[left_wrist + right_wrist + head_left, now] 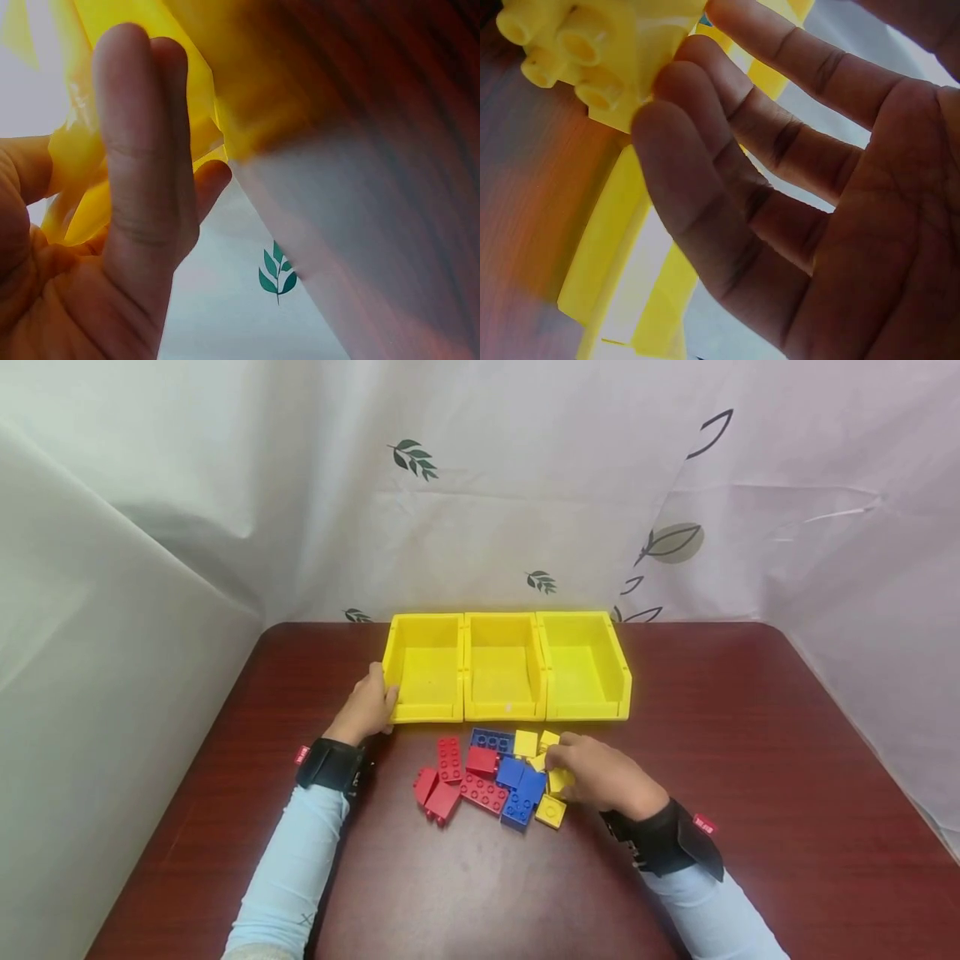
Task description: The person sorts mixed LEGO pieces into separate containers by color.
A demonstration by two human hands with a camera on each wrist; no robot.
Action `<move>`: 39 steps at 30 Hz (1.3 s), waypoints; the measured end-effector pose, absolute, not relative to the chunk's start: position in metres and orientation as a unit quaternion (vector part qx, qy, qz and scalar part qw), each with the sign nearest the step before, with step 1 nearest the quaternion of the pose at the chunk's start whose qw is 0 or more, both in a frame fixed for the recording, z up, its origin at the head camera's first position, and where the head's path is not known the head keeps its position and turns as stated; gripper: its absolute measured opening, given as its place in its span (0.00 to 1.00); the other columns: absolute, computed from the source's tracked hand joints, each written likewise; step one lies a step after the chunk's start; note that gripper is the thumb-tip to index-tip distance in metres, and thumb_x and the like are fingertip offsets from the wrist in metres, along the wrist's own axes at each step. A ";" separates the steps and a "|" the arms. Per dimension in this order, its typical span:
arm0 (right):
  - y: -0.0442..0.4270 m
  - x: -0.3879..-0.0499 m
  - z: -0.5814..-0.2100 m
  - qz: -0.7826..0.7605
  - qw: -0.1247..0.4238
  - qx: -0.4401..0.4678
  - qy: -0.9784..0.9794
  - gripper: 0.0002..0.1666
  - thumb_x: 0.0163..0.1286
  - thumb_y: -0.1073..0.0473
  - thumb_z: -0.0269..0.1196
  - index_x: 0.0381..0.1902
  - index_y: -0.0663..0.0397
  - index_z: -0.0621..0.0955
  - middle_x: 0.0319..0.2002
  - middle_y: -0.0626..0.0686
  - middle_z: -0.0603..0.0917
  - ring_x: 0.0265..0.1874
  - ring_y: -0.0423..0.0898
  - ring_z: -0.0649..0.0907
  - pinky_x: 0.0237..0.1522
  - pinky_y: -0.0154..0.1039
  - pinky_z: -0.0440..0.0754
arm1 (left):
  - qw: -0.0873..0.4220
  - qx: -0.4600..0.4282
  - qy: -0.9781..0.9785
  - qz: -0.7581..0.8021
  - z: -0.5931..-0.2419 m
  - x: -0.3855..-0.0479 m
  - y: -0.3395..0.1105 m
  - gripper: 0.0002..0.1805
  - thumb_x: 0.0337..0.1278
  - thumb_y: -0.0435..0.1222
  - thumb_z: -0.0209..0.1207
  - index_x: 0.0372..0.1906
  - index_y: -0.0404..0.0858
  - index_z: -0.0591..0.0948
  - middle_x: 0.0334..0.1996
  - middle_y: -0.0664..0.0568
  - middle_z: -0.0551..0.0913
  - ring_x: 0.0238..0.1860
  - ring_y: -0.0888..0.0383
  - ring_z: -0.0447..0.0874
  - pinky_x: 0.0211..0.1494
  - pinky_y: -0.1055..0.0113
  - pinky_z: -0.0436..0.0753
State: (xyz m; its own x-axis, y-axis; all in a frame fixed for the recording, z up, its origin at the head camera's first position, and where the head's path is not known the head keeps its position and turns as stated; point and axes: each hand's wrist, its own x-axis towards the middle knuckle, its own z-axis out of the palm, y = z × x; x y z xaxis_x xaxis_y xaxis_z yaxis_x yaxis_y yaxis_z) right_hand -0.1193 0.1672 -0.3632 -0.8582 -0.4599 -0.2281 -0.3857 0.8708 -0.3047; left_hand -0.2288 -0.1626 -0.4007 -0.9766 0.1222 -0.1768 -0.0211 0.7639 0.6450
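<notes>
At the left yellow bin (427, 677), my left hand (365, 706) holds the left side wall. In the left wrist view, the fingers of the left hand (142, 172) lie nearly straight beside the yellow wall, with the thumb on its other side. My right hand (603, 777) reaches over the yellow bricks (551, 812) at the right of the pile and covers part of them. Up close in the right wrist view, slightly bent fingers of the right hand (780, 195) touch a yellow studded brick (615, 45). The thumb's contact is out of sight.
A middle bin (504, 710) and a right bin (588, 710) adjoin the left one in a row. Red bricks (483, 792) and blue bricks (517, 808) lie in front of them on the dark red table (465, 893). A pale curtain (480, 527) hangs behind.
</notes>
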 end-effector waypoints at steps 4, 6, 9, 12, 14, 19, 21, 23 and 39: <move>0.167 -0.120 -0.364 -0.119 0.145 -0.221 0.957 0.22 0.51 0.59 0.77 0.45 0.52 0.84 0.36 0.49 0.80 0.35 0.46 0.76 0.39 0.40 0.82 | 0.110 0.023 0.930 0.350 -0.401 -0.229 -0.163 0.23 0.76 0.38 0.45 0.65 0.33 0.53 0.39 0.36 0.71 0.25 0.50 0.81 0.26 0.66 0.84; 0.167 -0.121 -0.365 -0.118 0.148 -0.218 0.957 0.22 0.51 0.59 0.77 0.45 0.52 0.84 0.37 0.50 0.81 0.36 0.46 0.76 0.40 0.41 0.83 | 0.115 0.022 0.930 0.348 -0.400 -0.229 -0.162 0.24 0.76 0.38 0.44 0.66 0.33 0.52 0.38 0.36 0.72 0.24 0.50 0.81 0.26 0.66 0.84; 0.167 -0.122 -0.367 -0.119 0.157 -0.207 0.958 0.22 0.51 0.60 0.77 0.45 0.51 0.83 0.39 0.49 0.81 0.37 0.46 0.77 0.42 0.43 0.83 | 0.119 0.018 0.931 0.343 -0.400 -0.229 -0.162 0.24 0.76 0.38 0.44 0.66 0.33 0.52 0.37 0.36 0.73 0.23 0.51 0.81 0.26 0.66 0.84; 0.165 -0.122 -0.368 -0.122 0.165 -0.196 0.959 0.21 0.52 0.60 0.76 0.43 0.51 0.82 0.38 0.48 0.80 0.37 0.46 0.77 0.42 0.43 0.83 | 0.119 0.019 0.932 0.342 -0.400 -0.229 -0.162 0.23 0.76 0.38 0.44 0.66 0.33 0.52 0.36 0.36 0.73 0.22 0.52 0.81 0.25 0.67 0.84; 0.164 -0.123 -0.369 -0.125 0.169 -0.188 0.960 0.21 0.52 0.60 0.76 0.43 0.50 0.82 0.37 0.47 0.79 0.37 0.46 0.77 0.42 0.42 0.82 | 0.118 0.020 0.932 0.342 -0.400 -0.229 -0.162 0.23 0.76 0.38 0.44 0.65 0.32 0.52 0.36 0.36 0.73 0.22 0.52 0.81 0.25 0.67 0.84; 0.164 -0.124 -0.368 -0.130 0.173 -0.185 0.959 0.23 0.52 0.58 0.77 0.46 0.50 0.82 0.38 0.47 0.80 0.37 0.45 0.77 0.42 0.42 0.82 | 0.118 0.017 0.932 0.343 -0.400 -0.229 -0.162 0.23 0.76 0.38 0.43 0.65 0.33 0.52 0.36 0.36 0.73 0.22 0.52 0.81 0.25 0.66 0.84; 0.168 -0.125 -0.365 -0.135 0.171 -0.188 0.958 0.25 0.52 0.57 0.77 0.49 0.52 0.82 0.40 0.47 0.81 0.37 0.45 0.78 0.43 0.43 0.83 | 0.118 0.016 0.931 0.344 -0.401 -0.229 -0.162 0.23 0.76 0.38 0.43 0.65 0.33 0.52 0.37 0.36 0.73 0.22 0.51 0.81 0.25 0.66 0.84; 0.173 -0.125 -0.361 -0.142 0.163 -0.192 0.957 0.26 0.52 0.57 0.76 0.50 0.53 0.83 0.41 0.48 0.82 0.37 0.45 0.78 0.43 0.43 0.84 | 0.116 0.016 0.932 0.343 -0.401 -0.229 -0.162 0.23 0.77 0.38 0.43 0.65 0.33 0.52 0.37 0.36 0.73 0.22 0.51 0.81 0.26 0.66 0.84; 0.206 -0.217 -0.328 -0.180 0.082 -0.142 0.970 0.28 0.60 0.58 0.70 0.56 0.65 0.79 0.49 0.64 0.83 0.45 0.57 0.80 0.51 0.55 0.82 | 0.110 0.010 0.933 0.343 -0.401 -0.229 -0.160 0.23 0.76 0.39 0.45 0.65 0.35 0.53 0.34 0.39 0.73 0.21 0.51 0.79 0.25 0.67 0.82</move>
State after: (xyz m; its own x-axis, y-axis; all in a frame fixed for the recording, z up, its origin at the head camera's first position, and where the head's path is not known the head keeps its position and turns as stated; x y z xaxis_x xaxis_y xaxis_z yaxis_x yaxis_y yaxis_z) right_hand -0.2167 0.2060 -0.3281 -0.9464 -0.3042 -0.1082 -0.2450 0.8949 -0.3730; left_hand -0.2285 -0.1603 -0.4011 -0.9754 0.0951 -0.1990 -0.0565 0.7643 0.6424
